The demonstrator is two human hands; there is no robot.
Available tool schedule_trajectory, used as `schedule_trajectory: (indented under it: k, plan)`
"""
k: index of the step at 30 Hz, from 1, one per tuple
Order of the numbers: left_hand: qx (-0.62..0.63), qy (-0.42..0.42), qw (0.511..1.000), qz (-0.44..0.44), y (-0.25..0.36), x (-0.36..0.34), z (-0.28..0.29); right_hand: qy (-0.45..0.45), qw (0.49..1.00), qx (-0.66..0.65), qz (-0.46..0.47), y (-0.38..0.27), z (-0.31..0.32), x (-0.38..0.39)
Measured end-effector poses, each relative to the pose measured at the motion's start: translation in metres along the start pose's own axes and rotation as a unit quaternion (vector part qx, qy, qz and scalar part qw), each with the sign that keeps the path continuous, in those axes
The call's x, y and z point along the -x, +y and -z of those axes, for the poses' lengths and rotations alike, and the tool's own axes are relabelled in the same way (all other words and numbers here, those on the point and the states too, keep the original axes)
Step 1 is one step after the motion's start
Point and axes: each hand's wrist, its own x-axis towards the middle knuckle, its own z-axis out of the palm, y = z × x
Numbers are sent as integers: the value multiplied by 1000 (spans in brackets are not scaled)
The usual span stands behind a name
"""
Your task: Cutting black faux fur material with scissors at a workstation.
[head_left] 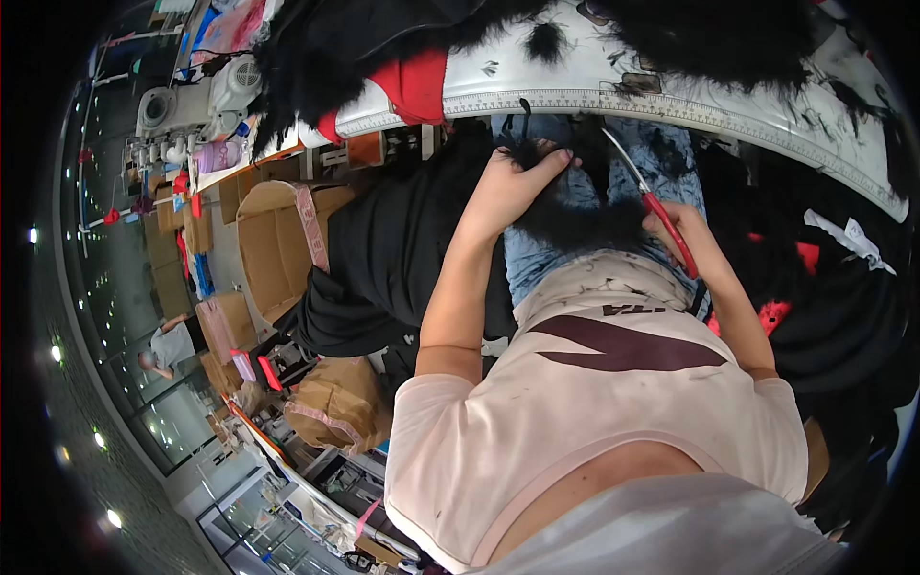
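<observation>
My left hand (517,187) is closed on a black furry piece (585,222), with thumb and fingers pinching its upper edge. The piece hangs over my lap, across blue jeans (546,247). A thin black strip stands up just above those fingers. In my right hand (682,228) is a pair of scissors (669,226) with red handles. Its metal blades point up and left toward the table edge, and they look closed or nearly so. The scissors lie to the right of the fur, close to it; whether they touch it I cannot tell.
Ahead is a white table (498,75) with a ruler along its edge (546,100), black fur and a red cloth (414,86). Dark fabric (402,244) heaps at my left, beside an open cardboard box (278,240). Another person (172,345) is far left.
</observation>
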Motion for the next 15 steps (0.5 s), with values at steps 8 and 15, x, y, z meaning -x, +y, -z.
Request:
schedule_trajectory:
  k: [8, 15]
  plan:
    - [-225, -20, 973, -41, -26, -8, -19, 108, 943, -261, 174, -7, -20, -10]
    - [-358, -85, 928, -63, -11, 2, -34, 176, 918, -296, 198, -42, -21, -30]
